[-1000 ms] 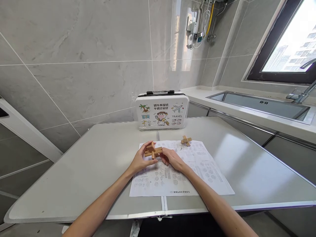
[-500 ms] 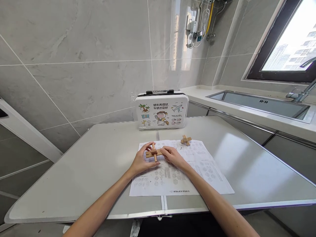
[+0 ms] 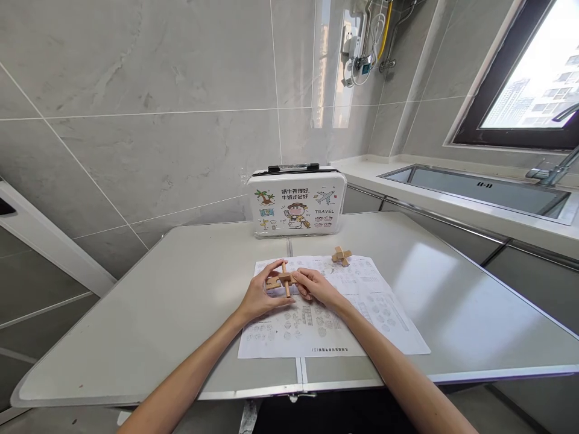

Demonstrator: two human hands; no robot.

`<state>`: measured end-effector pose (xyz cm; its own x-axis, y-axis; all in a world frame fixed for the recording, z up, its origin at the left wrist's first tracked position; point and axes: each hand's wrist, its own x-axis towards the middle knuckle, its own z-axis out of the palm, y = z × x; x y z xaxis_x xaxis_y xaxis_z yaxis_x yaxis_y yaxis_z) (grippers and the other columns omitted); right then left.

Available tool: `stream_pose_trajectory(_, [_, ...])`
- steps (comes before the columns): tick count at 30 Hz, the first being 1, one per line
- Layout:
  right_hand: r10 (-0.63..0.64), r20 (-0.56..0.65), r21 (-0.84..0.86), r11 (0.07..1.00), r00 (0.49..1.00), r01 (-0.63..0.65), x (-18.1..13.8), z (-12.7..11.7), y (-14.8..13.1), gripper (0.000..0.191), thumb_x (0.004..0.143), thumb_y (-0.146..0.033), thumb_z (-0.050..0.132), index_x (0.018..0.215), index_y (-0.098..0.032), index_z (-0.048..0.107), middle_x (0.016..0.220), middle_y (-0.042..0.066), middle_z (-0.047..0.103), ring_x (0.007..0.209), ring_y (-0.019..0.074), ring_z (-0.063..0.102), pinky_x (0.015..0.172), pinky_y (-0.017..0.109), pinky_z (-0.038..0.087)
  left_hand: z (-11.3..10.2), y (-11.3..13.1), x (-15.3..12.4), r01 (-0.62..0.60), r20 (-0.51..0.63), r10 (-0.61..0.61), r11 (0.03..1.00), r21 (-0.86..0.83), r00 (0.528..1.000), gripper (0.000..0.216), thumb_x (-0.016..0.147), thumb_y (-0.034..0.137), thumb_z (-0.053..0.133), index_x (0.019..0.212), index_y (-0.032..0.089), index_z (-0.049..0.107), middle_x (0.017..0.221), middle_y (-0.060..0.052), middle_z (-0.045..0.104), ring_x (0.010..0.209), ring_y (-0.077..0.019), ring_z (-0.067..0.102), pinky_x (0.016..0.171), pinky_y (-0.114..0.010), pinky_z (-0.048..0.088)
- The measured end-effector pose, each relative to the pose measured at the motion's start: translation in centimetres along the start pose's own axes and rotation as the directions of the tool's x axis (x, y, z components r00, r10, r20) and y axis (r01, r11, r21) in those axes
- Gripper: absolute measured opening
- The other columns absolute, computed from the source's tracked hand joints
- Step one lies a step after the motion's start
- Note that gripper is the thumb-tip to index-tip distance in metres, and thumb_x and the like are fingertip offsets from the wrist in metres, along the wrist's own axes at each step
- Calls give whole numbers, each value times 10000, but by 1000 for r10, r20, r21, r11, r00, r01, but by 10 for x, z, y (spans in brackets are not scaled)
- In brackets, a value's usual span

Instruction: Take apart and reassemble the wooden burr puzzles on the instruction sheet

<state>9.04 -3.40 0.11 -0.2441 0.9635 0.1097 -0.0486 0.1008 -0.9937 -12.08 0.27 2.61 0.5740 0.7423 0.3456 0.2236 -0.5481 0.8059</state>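
Between my two hands is a wooden interlocking puzzle [image 3: 285,279], its bars crossing one another. My left hand [image 3: 259,295] grips the upright bar, with a finger at its top end and the thumb near its bottom end. The fingers of my right hand [image 3: 316,284] pinch the right end of the flat crosswise bar, and they hide that end. Beneath both hands lies a white instruction sheet [image 3: 335,334] printed with small diagrams. Another wooden puzzle [image 3: 341,256], shaped like a star of crossed pieces, rests at the sheet's far right edge.
A white carry case [image 3: 296,205] with cartoon prints stands at the back of the folding table [image 3: 149,337] against the tiled wall. To the right are a counter with a sink [image 3: 479,187] and a tap [image 3: 549,172]. Pipes and cables hang in the corner.
The crosswise parts of the held puzzle have shifted: the centre piece looks turned and the left part now appears separate from it. Both hands keep nearly the same place.
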Motion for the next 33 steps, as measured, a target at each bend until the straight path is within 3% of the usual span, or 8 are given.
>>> stream_pose_trajectory(5, [10,-5,41,999,1000,-9,-2,2,-7,489,924,-672,577,766,-217,491,555,-71,503,445,89,424,472,230,313,1,-1,-1,-67,5,67,998,-4,998,674,733,403,898,1347,304,638,1533,-99,498,1269,-282,627,1101,-474,532])
stream_pose_trajectory(11, [43,-75,98,995,996,-35,-1,1,-4,486,898,-666,612,760,-211,511,564,-65,503,455,85,411,480,231,308,2,3,-1,-32,-11,32,997,-69,999,286,834,384,814,1078,240,777,1549,-109,463,990,-201,713,998,-445,593])
stream_pose_trajectory(14, [50,-174,148,989,983,-24,2,0,-1,497,866,-678,635,751,-211,508,568,-66,485,458,80,384,464,228,289,3,5,0,19,-7,-20,991,-132,1000,238,839,399,800,988,214,792,1596,-98,422,954,-187,704,927,-421,618])
stream_pose_trajectory(19, [82,-350,233,972,933,2,7,-7,4,500,815,-672,685,738,-215,498,574,-69,438,453,72,333,432,230,235,1,2,2,67,-39,-74,986,-155,997,258,875,429,752,1019,218,787,1652,-77,356,940,-174,694,889,-380,601])
stream_pose_trajectory(21, [93,-397,256,967,913,13,8,-10,5,481,814,-658,691,753,-214,516,575,-69,420,457,75,320,426,233,218,-1,-3,4,83,-79,-94,988,-130,992,289,911,448,704,1085,226,769,1571,-91,472,917,-168,690,868,-357,584])
stream_pose_trajectory(24, [113,-435,270,963,893,10,8,-12,5,461,824,-631,691,746,-212,516,576,-69,394,465,78,305,427,236,200,-4,-14,7,154,-119,-157,987,-34,980,372,920,496,673,1147,208,738,1156,-82,724,898,-195,680,801,-324,555])
stream_pose_trajectory(29, [148,-441,263,964,885,-30,6,-12,4,425,872,-582,657,738,-211,496,589,-62,386,482,80,310,443,239,203,-11,-27,10,233,-216,-201,963,133,955,467,897,531,672,1216,192,704,931,-41,739,836,-198,660,727,-299,511])
stream_pose_trajectory(33, [148,-417,277,961,897,-29,5,-10,3,382,909,-541,622,768,-209,497,600,-63,386,484,77,296,454,245,188,-17,-28,9,240,-232,-180,933,267,956,407,940,525,605,1114,182,736,802,-8,688,725,-176,595,687,-299,454])
